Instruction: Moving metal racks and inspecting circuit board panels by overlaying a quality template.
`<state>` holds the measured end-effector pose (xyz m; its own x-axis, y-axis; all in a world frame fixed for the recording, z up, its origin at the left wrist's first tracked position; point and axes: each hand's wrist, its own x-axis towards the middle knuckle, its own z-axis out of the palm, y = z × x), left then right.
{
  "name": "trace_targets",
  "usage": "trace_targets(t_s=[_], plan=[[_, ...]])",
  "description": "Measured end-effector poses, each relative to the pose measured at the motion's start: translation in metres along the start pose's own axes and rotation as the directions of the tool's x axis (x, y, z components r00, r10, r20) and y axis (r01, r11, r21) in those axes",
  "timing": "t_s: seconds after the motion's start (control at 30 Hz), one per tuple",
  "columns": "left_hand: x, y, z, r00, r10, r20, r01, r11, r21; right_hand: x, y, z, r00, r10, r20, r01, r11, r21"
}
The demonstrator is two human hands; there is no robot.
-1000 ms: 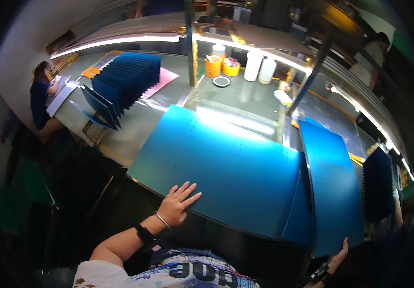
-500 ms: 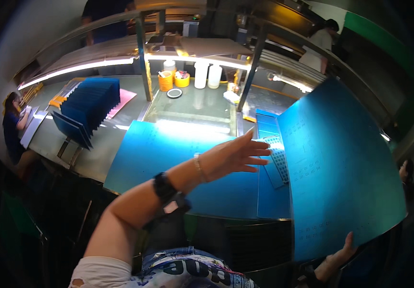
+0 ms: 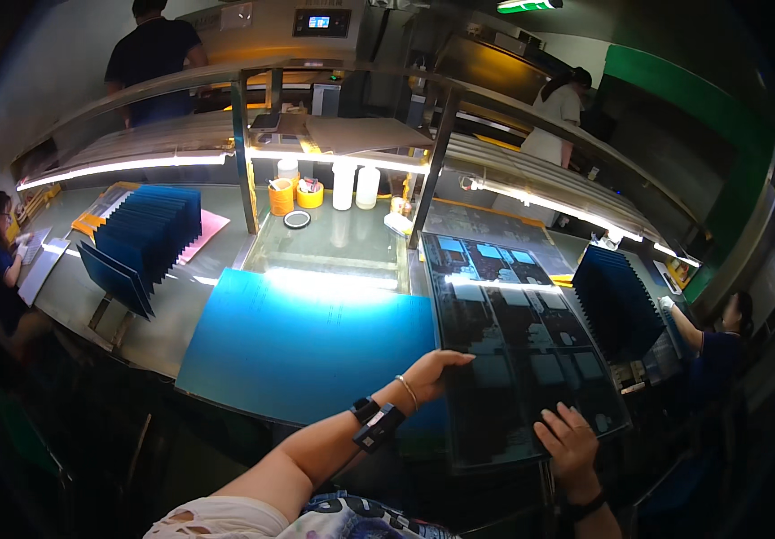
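Note:
A large dark sheet [image 3: 495,382] patterned with rows of pale and dark rectangles lies tilted in front of me, right of the middle. My left hand [image 3: 441,366] grips its left edge, thumb on top and the other fingers hidden under it. My right hand [image 3: 569,442] is at the near edge, fingertips bent over the top face; its thumb is hard to make out. Left of this sheet a big plain blue panel [image 3: 307,346] lies flat on the bench, its right part passing behind my left hand.
A rack of upright blue panels [image 3: 149,234] stands left, another dark-blue rack [image 3: 616,301] right. Orange tubs [image 3: 281,196] and white bottles [image 3: 367,187] stand behind, under a lit metal shelf frame [image 3: 242,148]. Co-workers are at the left bench, right [image 3: 720,346] and beyond the shelf.
The raised blue panel in my right hand no longer shows; the dark patterned sheet is there instead. My left hand has come down onto its edge, and the view has tilted up and turned right.

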<state>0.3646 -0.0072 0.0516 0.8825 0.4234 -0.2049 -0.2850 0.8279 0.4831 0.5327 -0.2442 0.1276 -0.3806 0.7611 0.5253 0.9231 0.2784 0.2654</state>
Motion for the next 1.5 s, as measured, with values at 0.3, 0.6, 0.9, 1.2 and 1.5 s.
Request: trace_targets(t_s=[0.3,0.6,0.9,1.2,1.5], plan=[[0.056,-0.059,-0.068,0.976,-0.180,-0.121,0.170,0.982,-0.088,0.004,-0.095,0.082,0.933,0.240,0.269,-0.332,0.862,0.382],[0.064,-0.067,-0.075,0.977,-0.202,-0.073,0.170,0.935,-0.311,0.007,-0.103,0.089,0.882,0.321,0.345,-0.451,0.787,0.422],[0.065,-0.060,-0.062,0.992,-0.123,0.040,0.129,0.929,-0.348,-0.002,-0.085,0.085,0.780,0.509,0.365,-0.625,0.598,0.501],[0.098,-0.063,-0.076,0.946,0.080,-0.314,0.006,0.965,0.263,-0.003,0.093,0.045,0.567,0.813,0.133,-0.792,0.494,0.358],[0.118,-0.073,-0.047,0.848,0.084,-0.523,0.054,0.969,0.243,0.113,0.091,-0.069,0.869,0.327,-0.372,-0.396,0.910,-0.123]])
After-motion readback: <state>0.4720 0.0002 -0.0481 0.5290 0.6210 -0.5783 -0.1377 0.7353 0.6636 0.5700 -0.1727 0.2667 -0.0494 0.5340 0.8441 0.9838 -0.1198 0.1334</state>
